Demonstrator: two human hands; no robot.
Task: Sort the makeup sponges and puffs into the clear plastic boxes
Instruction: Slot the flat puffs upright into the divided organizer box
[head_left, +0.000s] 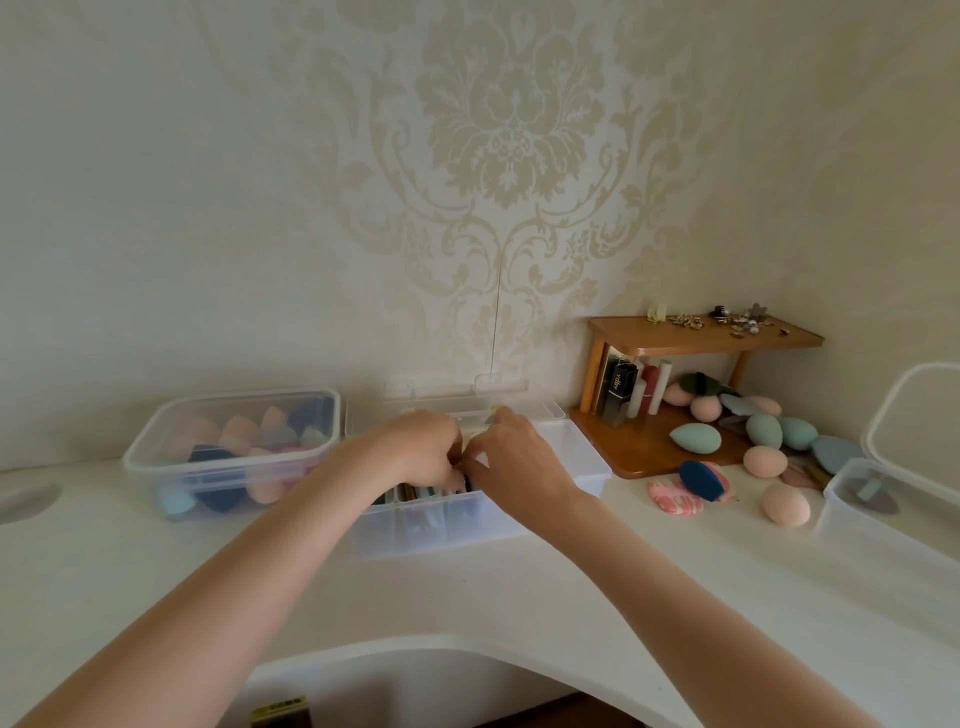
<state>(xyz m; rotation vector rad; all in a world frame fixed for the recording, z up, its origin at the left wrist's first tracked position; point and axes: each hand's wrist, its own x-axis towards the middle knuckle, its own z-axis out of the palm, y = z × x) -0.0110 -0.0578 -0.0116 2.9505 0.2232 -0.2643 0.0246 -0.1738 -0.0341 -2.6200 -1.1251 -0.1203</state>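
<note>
While both bare forearms reach over the smooth white counter (156, 571), the left hand (423, 449) and right hand (517, 457) meet inside the clear plastic middle box (582, 457), fingers curled together on flat puffs standing on edge; what exactly each pinches cannot be told. A lidded clear box (156, 447) to its left holds wedge and teardrop sponges. Egg-shaped matte sponges, teal (696, 437) and peach (786, 504), lie loose by the wooden shelf (701, 338).
</note>
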